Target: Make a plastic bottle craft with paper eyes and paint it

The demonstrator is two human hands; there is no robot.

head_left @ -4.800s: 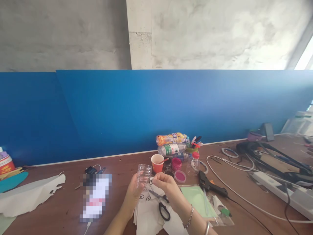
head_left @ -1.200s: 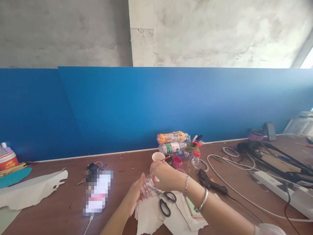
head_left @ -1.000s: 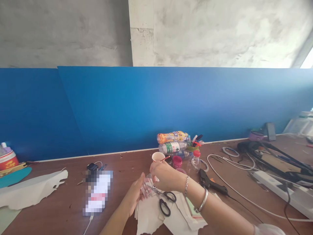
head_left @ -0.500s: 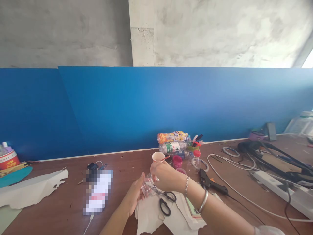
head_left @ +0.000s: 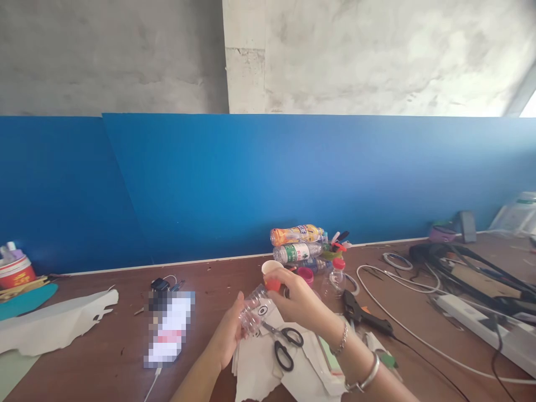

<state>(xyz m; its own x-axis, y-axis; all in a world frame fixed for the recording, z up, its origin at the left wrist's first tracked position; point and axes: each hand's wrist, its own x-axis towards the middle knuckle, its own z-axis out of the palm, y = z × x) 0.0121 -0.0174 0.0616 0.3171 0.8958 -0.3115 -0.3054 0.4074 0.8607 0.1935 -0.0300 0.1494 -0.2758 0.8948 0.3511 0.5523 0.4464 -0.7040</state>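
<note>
My left hand [head_left: 228,335] is closed around a clear ridged plastic bottle piece [head_left: 252,310], held tilted above the papers. A small white piece with a black ring mark [head_left: 262,311] shows at its right side; whether it is stuck on is unclear. My right hand [head_left: 295,293] is just right of the bottle piece, with thumb and fingers apart in front of a red paper cup [head_left: 273,283]. The cup shows between the fingers; contact cannot be made out. Black-handled scissors [head_left: 285,347] lie below the hands on torn white paper [head_left: 255,371].
Plastic bottles [head_left: 297,251] lie against the blue partition [head_left: 209,184], near a red-capped bottle [head_left: 336,276]. A glue gun [head_left: 364,317] and white cables lie right, before a power strip [head_left: 481,324]. A lit phone [head_left: 170,329] and cut paper [head_left: 58,324] are left.
My right hand has moved right, away from the bottle piece, and its fingers have spread near the cup. The ring mark has come into clear view. My left hand keeps its hold.
</note>
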